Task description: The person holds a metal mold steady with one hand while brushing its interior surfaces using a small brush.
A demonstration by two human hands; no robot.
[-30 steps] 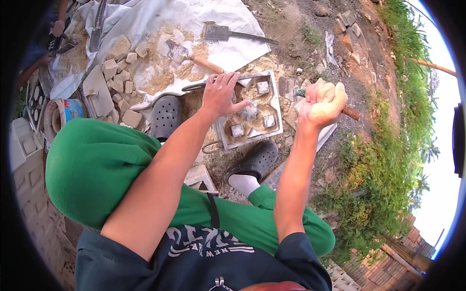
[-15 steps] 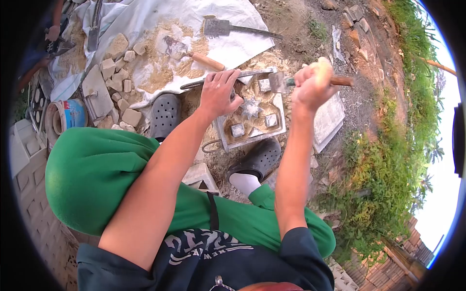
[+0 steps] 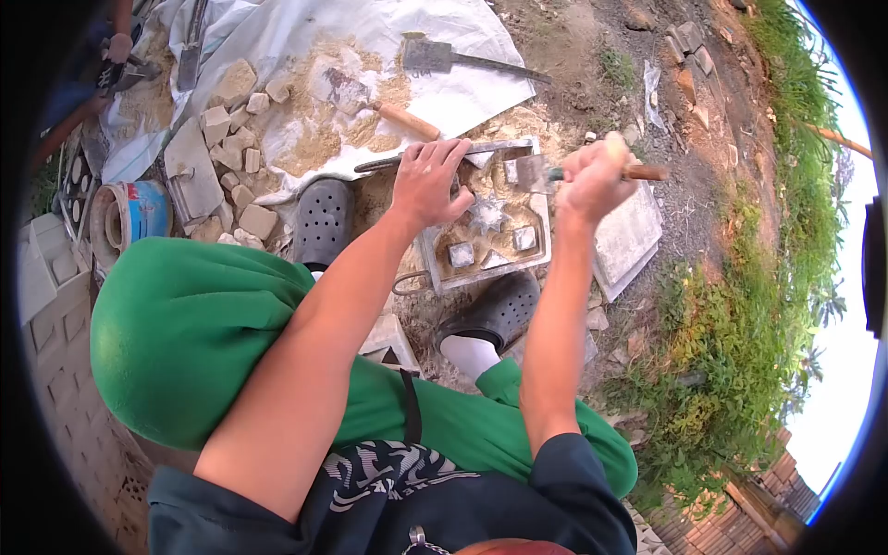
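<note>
A square metal mould (image 3: 495, 270) lies between my feet, with a star-shaped piece (image 3: 488, 215) at its centre and small square blocks (image 3: 525, 238) around it. My left hand (image 3: 427, 183) rests over the mould's far left corner, its fingers on a dark metal bar (image 3: 375, 166); what lies under the palm is hidden. At the right, my right hand (image 3: 592, 180) is wrapped round the handle of a trowel (image 3: 646, 173). The trowel's flat blade points left, over the mould's upper right side.
A white sheet (image 3: 472, 102) beyond holds sand, a wooden-handled trowel (image 3: 407, 120) and a flat tool (image 3: 428, 57). Broken blocks (image 3: 257, 222) and a bucket (image 3: 143, 213) lie left. A slab (image 3: 629, 231) is right. Another person's hand (image 3: 118, 48) shows upper left.
My right hand has swung the trowel from right of the mould to the left, bringing its blade over the mould. My left hand has stayed at the corner. The view has shifted slightly.
</note>
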